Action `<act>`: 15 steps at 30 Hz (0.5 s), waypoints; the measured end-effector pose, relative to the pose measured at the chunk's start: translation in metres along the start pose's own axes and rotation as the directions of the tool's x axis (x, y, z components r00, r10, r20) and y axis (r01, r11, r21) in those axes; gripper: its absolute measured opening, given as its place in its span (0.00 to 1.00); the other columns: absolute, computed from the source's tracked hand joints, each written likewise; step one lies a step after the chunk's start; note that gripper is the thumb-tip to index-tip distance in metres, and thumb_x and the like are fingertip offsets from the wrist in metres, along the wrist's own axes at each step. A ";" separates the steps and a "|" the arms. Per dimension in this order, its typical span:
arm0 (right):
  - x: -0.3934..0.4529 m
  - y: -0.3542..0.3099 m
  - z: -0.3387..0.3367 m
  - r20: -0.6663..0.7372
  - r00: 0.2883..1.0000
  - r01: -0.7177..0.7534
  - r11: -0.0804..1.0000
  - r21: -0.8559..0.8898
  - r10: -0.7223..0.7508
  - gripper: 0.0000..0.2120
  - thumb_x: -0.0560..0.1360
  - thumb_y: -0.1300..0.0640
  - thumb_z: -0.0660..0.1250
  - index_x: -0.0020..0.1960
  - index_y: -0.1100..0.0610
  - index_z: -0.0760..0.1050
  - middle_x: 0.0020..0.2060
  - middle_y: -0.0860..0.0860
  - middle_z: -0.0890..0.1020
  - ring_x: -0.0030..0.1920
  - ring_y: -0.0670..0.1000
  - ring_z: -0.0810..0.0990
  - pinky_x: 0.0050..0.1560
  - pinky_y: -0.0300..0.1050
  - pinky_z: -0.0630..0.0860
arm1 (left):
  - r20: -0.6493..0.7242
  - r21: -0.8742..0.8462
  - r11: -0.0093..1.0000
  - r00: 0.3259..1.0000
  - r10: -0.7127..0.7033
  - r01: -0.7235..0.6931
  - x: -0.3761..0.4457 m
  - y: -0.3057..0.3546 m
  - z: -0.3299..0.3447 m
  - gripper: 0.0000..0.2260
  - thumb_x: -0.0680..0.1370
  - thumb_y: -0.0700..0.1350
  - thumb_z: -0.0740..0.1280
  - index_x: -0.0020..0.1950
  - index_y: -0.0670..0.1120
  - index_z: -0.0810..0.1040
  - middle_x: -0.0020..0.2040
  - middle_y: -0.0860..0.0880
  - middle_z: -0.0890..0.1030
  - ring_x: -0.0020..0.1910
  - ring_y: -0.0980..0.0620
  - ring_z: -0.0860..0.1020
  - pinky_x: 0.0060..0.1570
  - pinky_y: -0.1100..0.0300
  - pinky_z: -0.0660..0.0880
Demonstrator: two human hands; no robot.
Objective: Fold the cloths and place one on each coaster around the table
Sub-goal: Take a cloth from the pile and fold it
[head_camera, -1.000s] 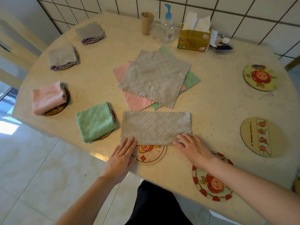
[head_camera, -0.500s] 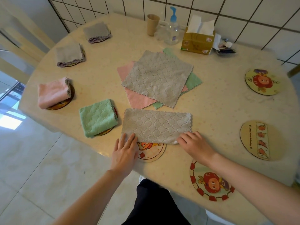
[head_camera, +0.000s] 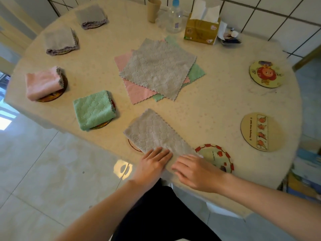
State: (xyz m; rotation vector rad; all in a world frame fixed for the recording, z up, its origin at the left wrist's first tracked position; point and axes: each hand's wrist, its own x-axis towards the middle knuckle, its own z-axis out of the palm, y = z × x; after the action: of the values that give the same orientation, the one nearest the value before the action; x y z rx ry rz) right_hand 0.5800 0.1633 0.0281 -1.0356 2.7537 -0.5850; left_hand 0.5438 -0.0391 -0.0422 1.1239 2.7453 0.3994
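A grey cloth (head_camera: 152, 133), folded in half to a long strip, lies slantwise at the table's near edge. It covers most of a coaster (head_camera: 132, 146). My left hand (head_camera: 152, 162) and my right hand (head_camera: 194, 169) rest palm down, side by side, and hold the strip's near end. Three bare coasters lie to the right: a red-bordered coaster (head_camera: 217, 157), an oval coaster (head_camera: 260, 132) and a flower coaster (head_camera: 265, 73). On coasters at the left sit a folded green cloth (head_camera: 93, 109), a pink cloth (head_camera: 43, 82) and two grey cloths (head_camera: 60, 40) (head_camera: 91, 16).
A stack of flat grey, pink and green cloths (head_camera: 159, 68) lies in the table's middle. At the back stand a paper cup (head_camera: 153, 9), a pump bottle (head_camera: 174, 18) and a tissue box (head_camera: 201, 30). The table edge (head_camera: 104, 150) curves close to my hands.
The grey strip has turned from lying crosswise to lying slantwise, with one short end toward me. Both hands have come together at that near end. The camera has moved in closer.
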 end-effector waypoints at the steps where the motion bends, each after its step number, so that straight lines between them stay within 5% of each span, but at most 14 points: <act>1: 0.000 0.004 -0.001 -0.001 1.000 0.022 1.000 0.003 -0.022 0.08 0.77 0.59 0.60 0.52 0.58 0.76 0.44 0.50 0.79 0.43 0.47 0.76 0.46 0.41 0.75 | 0.022 0.002 0.999 0.998 0.052 -0.052 -0.009 -0.004 0.002 0.21 0.76 0.53 0.57 0.67 0.51 0.75 0.65 0.54 0.77 0.65 0.50 0.75 0.63 0.51 0.73; 4: 0.003 0.024 0.004 0.067 0.998 -0.008 0.997 -0.075 0.013 0.20 0.71 0.69 0.66 0.61 0.59 0.73 0.56 0.53 0.79 0.55 0.50 0.78 0.56 0.45 0.77 | 0.098 0.003 0.986 0.982 0.163 -0.164 -0.032 -0.020 0.003 0.20 0.79 0.53 0.56 0.70 0.53 0.71 0.69 0.55 0.73 0.70 0.51 0.69 0.69 0.51 0.66; 6: 0.010 0.035 0.014 0.172 0.985 0.025 0.992 -0.121 -0.004 0.32 0.67 0.75 0.65 0.69 0.58 0.67 0.67 0.54 0.73 0.66 0.53 0.71 0.66 0.49 0.70 | 0.144 0.009 0.979 0.969 0.200 -0.204 -0.044 -0.029 0.000 0.20 0.80 0.53 0.54 0.71 0.53 0.70 0.71 0.55 0.71 0.72 0.51 0.66 0.70 0.51 0.64; 9: 0.019 0.044 0.027 0.350 0.935 0.110 0.986 -0.123 -0.061 0.38 0.69 0.75 0.62 0.74 0.53 0.59 0.74 0.52 0.62 0.73 0.52 0.60 0.70 0.52 0.64 | 0.174 -0.028 0.980 0.964 0.199 -0.197 -0.056 -0.037 -0.005 0.21 0.79 0.54 0.55 0.71 0.53 0.69 0.71 0.54 0.71 0.72 0.51 0.66 0.70 0.51 0.64; 12: 0.016 0.057 0.034 0.409 0.910 0.137 0.982 -0.128 -0.073 0.42 0.68 0.76 0.61 0.75 0.49 0.55 0.75 0.49 0.58 0.75 0.50 0.56 0.72 0.51 0.62 | 0.167 -0.278 0.961 0.985 0.047 0.001 -0.063 -0.036 -0.014 0.21 0.79 0.54 0.56 0.72 0.54 0.68 0.71 0.54 0.70 0.72 0.54 0.66 0.72 0.57 0.61; 15: 0.012 0.061 0.032 0.405 0.911 0.117 0.991 -0.065 -0.081 0.39 0.71 0.70 0.63 0.75 0.47 0.53 0.75 0.46 0.58 0.74 0.47 0.56 0.74 0.46 0.55 | 0.227 -0.524 0.791 0.947 -0.227 0.315 -0.062 -0.038 -0.011 0.18 0.79 0.48 0.60 0.68 0.62 0.71 0.66 0.57 0.76 0.64 0.56 0.74 0.66 0.56 0.70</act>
State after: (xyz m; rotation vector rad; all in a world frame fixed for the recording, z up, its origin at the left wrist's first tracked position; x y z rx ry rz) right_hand 0.5427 0.1875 -0.0259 -1.1694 2.3934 -0.2271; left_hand 0.5595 -0.1106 -0.0412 0.5680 2.3547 0.9476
